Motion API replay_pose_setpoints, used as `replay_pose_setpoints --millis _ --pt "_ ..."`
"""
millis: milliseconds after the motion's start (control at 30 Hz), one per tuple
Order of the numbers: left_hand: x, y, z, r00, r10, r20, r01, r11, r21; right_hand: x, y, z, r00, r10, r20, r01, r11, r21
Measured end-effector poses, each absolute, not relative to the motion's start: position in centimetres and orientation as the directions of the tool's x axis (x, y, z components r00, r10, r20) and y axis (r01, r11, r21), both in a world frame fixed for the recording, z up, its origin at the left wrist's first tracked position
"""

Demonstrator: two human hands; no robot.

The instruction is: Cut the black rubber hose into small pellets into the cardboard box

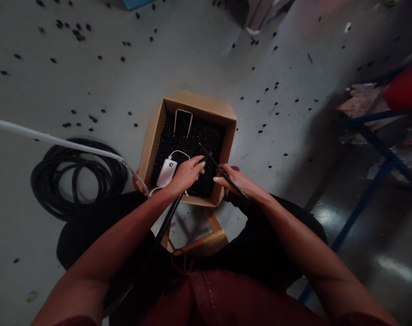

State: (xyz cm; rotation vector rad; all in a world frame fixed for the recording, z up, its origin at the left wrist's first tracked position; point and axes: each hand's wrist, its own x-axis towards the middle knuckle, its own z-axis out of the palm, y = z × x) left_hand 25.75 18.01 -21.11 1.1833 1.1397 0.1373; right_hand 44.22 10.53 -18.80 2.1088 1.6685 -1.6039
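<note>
Hands: slightly apart, both occupied. Our left hand (pixel 187 174) is closed around a black ribbed tube (pixel 170 215) near its end; the tube runs back under the left wrist towards our lap. Our right hand (pixel 235 179) grips a long dark tool (pixel 231 182), slanted so that its far end passes just ahead of the left fingertips. Whether the tool touches the tube, and whether it has one blade or two, we cannot tell.

Setting: both hands work above a cardboard box (pixel 151 140), over a bed of small black pieces (pixel 206 131). A white device (pixel 165 173) with a cable lies just left of the left hand; a flat dark object in a pale frame (pixel 183 123) leans beyond it. A coil of black tubing (pixel 43 181) sits on the floor, well left of the hands.

Handling, in our judgement: the step looks like bringing tool and tube end together. We would leave only a short end proud of the left fingers, holding the tube firmly but with the fingertips behind the tool's line. The tool is best met squarely to the tube, both over the middle of the box. The white cable near the left hand could snag; we would tuck it aside first.
</note>
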Motion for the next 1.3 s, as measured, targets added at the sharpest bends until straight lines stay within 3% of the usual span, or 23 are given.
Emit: replay_pose_setpoints --millis 600,1300 --pt "25.7 17.9 -21.0 0.495 0.612 -0.617 0.481 0.398 0.781 44.2 9.6 -20.5 -0.114 0.771 -0.626 0.706 -0.38 -0.597" --pt "25.3 17.6 -22.5 0.499 0.585 -0.64 0.566 0.339 0.751 43.5 8.9 -21.3 -0.07 0.743 -0.665 0.831 -0.325 -0.451"
